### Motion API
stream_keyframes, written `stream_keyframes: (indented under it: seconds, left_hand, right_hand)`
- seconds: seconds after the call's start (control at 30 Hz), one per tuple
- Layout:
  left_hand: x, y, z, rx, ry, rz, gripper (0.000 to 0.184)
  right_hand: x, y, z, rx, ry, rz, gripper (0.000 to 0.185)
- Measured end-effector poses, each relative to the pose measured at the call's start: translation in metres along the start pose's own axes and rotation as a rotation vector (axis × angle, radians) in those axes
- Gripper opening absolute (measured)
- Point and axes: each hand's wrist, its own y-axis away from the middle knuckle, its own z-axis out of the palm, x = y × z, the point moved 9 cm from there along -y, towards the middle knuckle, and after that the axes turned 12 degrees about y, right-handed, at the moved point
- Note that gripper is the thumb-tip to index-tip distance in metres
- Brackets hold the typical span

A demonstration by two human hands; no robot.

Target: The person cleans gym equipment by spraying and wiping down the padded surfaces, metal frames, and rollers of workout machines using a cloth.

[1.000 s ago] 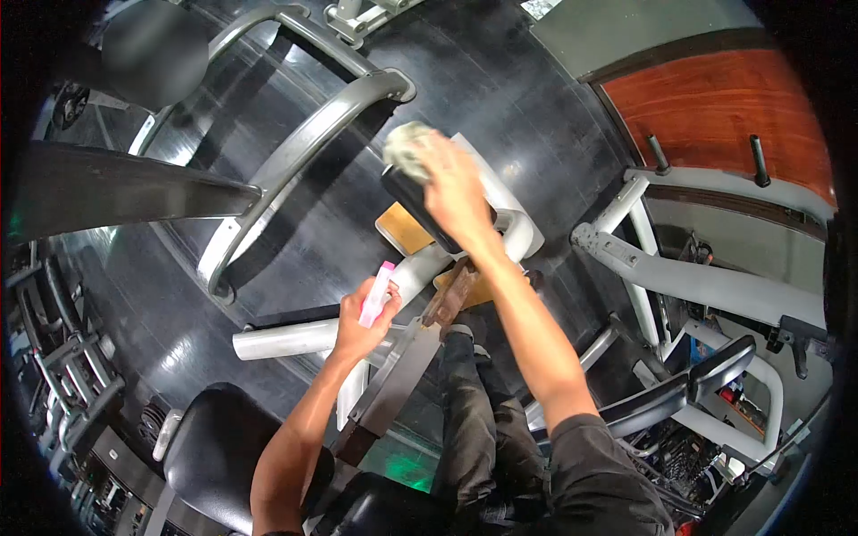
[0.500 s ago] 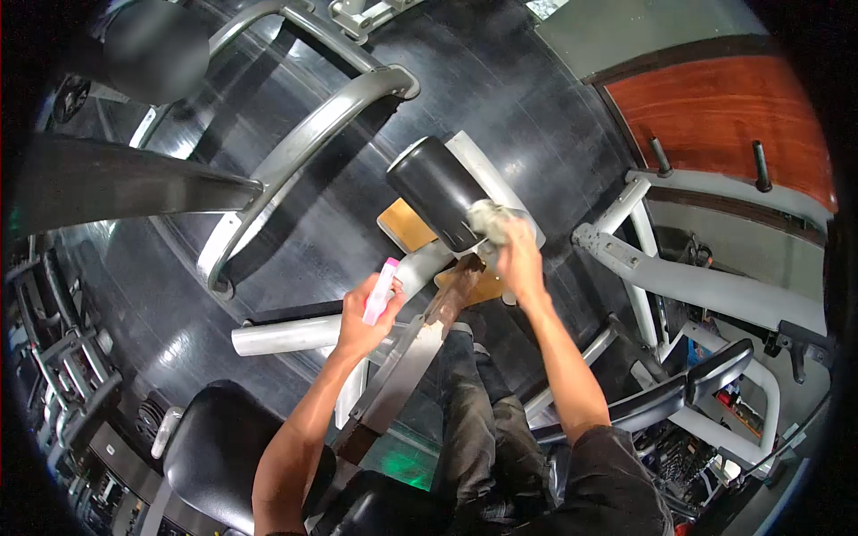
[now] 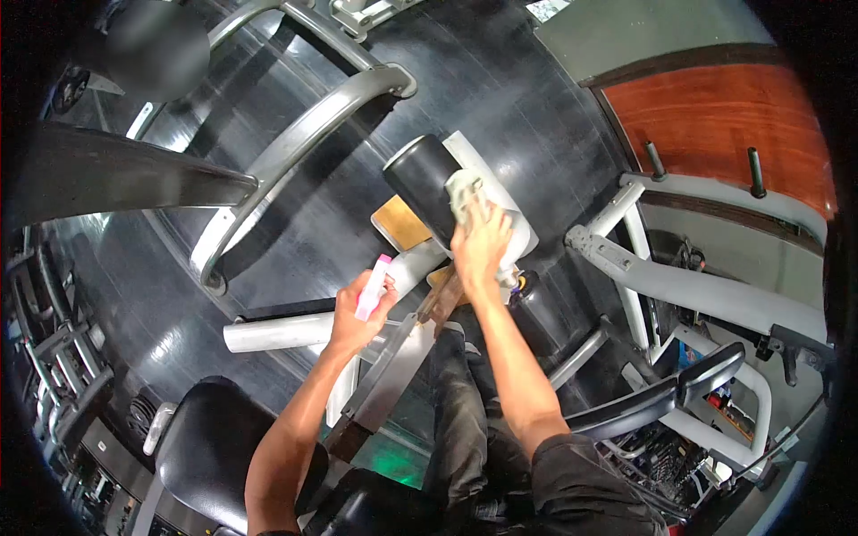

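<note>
A pale, crumpled cloth [image 3: 465, 192] is under the fingers of my right hand [image 3: 483, 239], pressed against a black cylindrical roller pad [image 3: 422, 176]. My left hand [image 3: 359, 313] is wrapped round a slim pink and white bottle-like container [image 3: 373, 288], held upright-slanted to the left of a metal beam [image 3: 393, 371]. The container's lower part is hidden by my fingers. Beneath the pad, a wood-coloured foot plate [image 3: 401, 223] shows, and a white frame piece [image 3: 500, 201] runs along the pad's right side.
A black padded seat [image 3: 214, 447] is at the lower left. Curved silver tubing [image 3: 308, 134] crosses the upper left. On the right stand a white machine frame [image 3: 697, 277] and a black backrest pad [image 3: 626, 411]. The dark floor [image 3: 500, 80] stretches behind the roller pad.
My right hand has slid the cloth up and to the left along the roller pad. The left hand keeps its hold on the container, nearly in place. The view has shifted slightly.
</note>
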Motion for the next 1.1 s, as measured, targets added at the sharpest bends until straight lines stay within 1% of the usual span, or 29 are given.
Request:
stream_keyframes:
  seconds: [0.03, 0.07, 0.13, 0.17, 0.2, 0.27, 0.3, 0.33, 0.37, 0.4, 0.47, 0.53, 0.6, 0.63, 0.67, 0.73, 0.77, 0.8, 0.83, 0.9, 0.97, 1.0, 1.07, 1.1]
  left_hand:
    - [0.001, 0.0, 0.0, -0.007, -0.012, -0.013, 0.011]
    - [0.002, -0.001, -0.001, -0.007, -0.025, -0.023, 0.011]
    - [0.006, -0.001, -0.001, -0.002, -0.027, -0.043, 0.011]
    - [0.005, 0.0, 0.0, -0.002, -0.024, -0.067, 0.011]
    - [0.001, 0.0, 0.0, -0.002, -0.023, -0.067, 0.011]
    - [0.009, -0.001, 0.002, -0.047, -0.065, 0.131, 0.013]
    - [0.011, 0.0, 0.001, -0.045, -0.068, 0.132, 0.013]
    - [0.01, 0.0, 0.002, -0.038, -0.066, 0.066, 0.012]
    - [0.007, 0.0, 0.002, -0.033, -0.063, 0.001, 0.011]
    - [0.006, 0.0, 0.003, -0.034, -0.064, 0.001, 0.011]
    - [0.007, 0.0, 0.002, -0.021, -0.068, 0.019, 0.011]
    - [0.007, 0.001, 0.002, -0.023, -0.029, -0.016, 0.01]
    - [0.006, -0.002, 0.002, -0.025, 0.011, -0.045, 0.01]
    - [0.007, -0.004, 0.0, -0.021, -0.001, -0.018, 0.009]
    - [0.007, -0.002, -0.001, -0.018, -0.011, 0.003, 0.008]
    - [0.002, 0.001, 0.001, -0.026, 0.01, -0.014, 0.008]
    - [0.002, 0.0, 0.001, -0.029, 0.023, -0.021, 0.008]
    - [0.001, -0.001, 0.001, -0.031, 0.037, -0.03, 0.008]
    - [0.005, -0.001, 0.002, -0.031, 0.017, 0.007, 0.007]
    - [0.005, 0.0, 0.003, -0.037, 0.017, -0.01, 0.008]
    - [0.003, 0.0, 0.003, -0.036, 0.013, -0.021, 0.008]
    - [0.003, 0.0, 0.003, -0.037, -0.008, 0.01, 0.009]
    - [0.002, 0.001, 0.002, -0.034, -0.024, 0.04, 0.01]
    - [0.001, 0.001, 0.003, -0.048, -0.042, 0.026, 0.011]
  right_hand:
    - [-0.006, 0.011, 0.0, 0.026, -0.038, -0.027, 0.07]
    - [-0.004, 0.013, 0.002, 0.03, -0.041, -0.027, 0.07]
    - [-0.007, 0.015, -0.006, 0.108, -0.102, -0.118, 0.074]
    - [-0.004, 0.013, -0.004, 0.087, -0.126, -0.113, 0.07]
    - [-0.001, 0.011, -0.006, 0.087, -0.126, -0.113, 0.07]
    - [0.006, 0.004, -0.004, 0.015, -0.181, -0.09, 0.063]
    - [0.007, -0.003, -0.012, 0.025, -0.289, -0.07, 0.055]
    - [0.012, -0.014, -0.018, 0.062, -0.409, 0.0, 0.053]
    - [0.012, -0.023, -0.025, 0.112, -0.49, 0.012, 0.049]
    - [0.002, -0.033, -0.043, 0.164, -0.571, 0.024, 0.044]
    - [-0.034, -0.05, -0.064, 0.408, -0.481, -0.199, 0.058]
    - [-0.078, -0.067, -0.036, 0.251, -0.333, -0.328, 0.06]
    - [-0.108, -0.065, -0.016, 0.262, -0.075, -0.424, 0.06]
    - [-0.108, -0.064, -0.012, 0.263, -0.072, -0.373, 0.058]
    - [-0.102, -0.061, -0.01, 0.258, -0.07, -0.369, 0.058]
    - [-0.092, -0.057, -0.01, 0.204, -0.162, -0.434, 0.057]
    - [-0.078, -0.048, -0.012, 0.176, -0.194, -0.39, 0.059]
    - [-0.063, -0.036, -0.012, 0.176, -0.167, -0.383, 0.06]
    - [-0.045, -0.023, -0.011, 0.172, -0.139, -0.377, 0.061]
    - [-0.009, 0.004, -0.016, 0.124, -0.149, -0.322, 0.064]
    - [0.025, 0.021, -0.011, -0.045, -0.188, -0.216, 0.063]
    - [0.04, 0.025, -0.014, -0.143, -0.273, -0.112, 0.054]
    - [0.075, 0.027, 0.009, -0.168, -0.353, -0.034, 0.044]
    - [0.073, 0.023, -0.004, -0.316, -0.467, 0.112, 0.042]
